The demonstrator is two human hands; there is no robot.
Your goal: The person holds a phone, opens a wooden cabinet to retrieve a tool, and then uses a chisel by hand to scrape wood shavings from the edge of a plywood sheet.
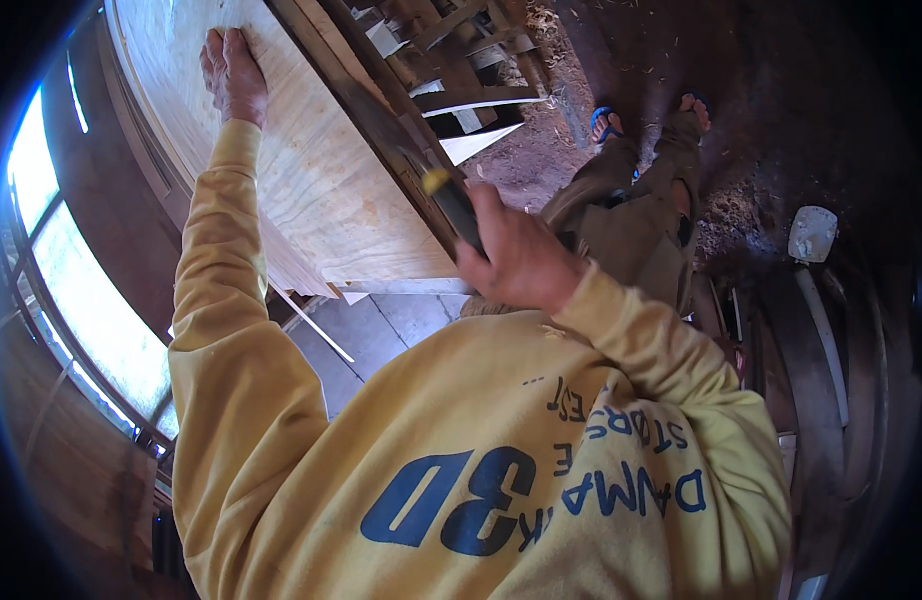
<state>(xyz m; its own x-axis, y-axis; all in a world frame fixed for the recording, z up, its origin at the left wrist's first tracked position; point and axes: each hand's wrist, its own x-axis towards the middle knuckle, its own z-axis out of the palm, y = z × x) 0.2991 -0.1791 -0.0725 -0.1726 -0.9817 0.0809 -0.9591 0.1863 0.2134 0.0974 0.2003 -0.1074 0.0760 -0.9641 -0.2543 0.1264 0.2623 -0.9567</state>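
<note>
My left hand (233, 78) rests on the face of a pale plywood panel (321, 175), its fingers lying along the wood and nothing held in them. Wrapped round the dark handle of a hand tool (455, 208) is my right hand (516, 245). That tool has a yellow band at its front end and a thin, blurred metal part pointing away toward the panel's right edge. Its exact kind cannot be made out. Along that edge runs a dark wooden strip (366, 115), and the tool's front is close beside it; whether they touch is unclear.
Wood offcuts and slats (471, 50) lie piled beyond the panel, over brown ground. My feet in blue sandals (606, 125) stand at the upper right. A whitish container (813, 234) sits at the right. Bright windows (86, 290) line the left side.
</note>
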